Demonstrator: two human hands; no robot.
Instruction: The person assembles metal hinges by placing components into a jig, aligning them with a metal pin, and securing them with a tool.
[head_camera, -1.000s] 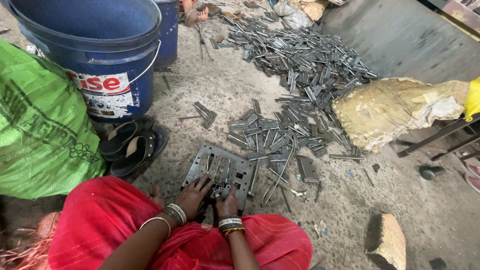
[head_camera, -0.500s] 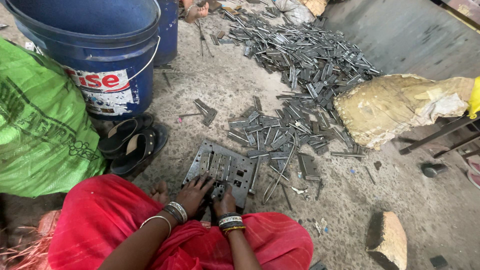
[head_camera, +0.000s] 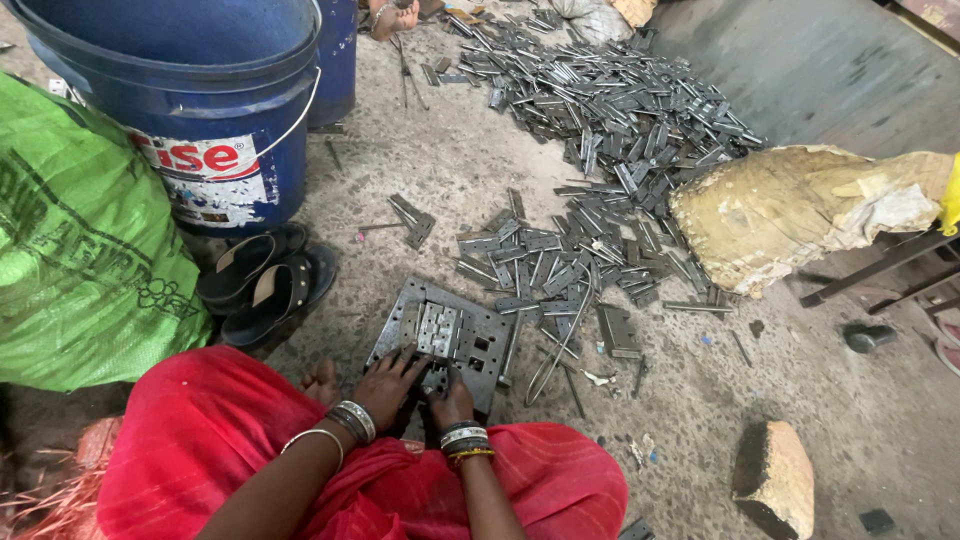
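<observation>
- Metal plate (head_camera: 445, 338) lies flat on the floor (head_camera: 820, 400), before the knees.
- Left hand (head_camera: 388, 382) and right hand (head_camera: 450, 395) rest spread on its near edge, gripping nothing.
- Looks stiff, heavy, sharp-edged; lift by its rim.

Rough concrete floor (head_camera: 450, 160), scattered metal strips (head_camera: 610, 110), square metal plate (head_camera: 445, 335), blue bucket (head_camera: 200, 100), black sandals (head_camera: 262, 285)

grey metal plate (head_camera: 455, 335) | flat on floor (slotted, holding small pieces)
</observation>
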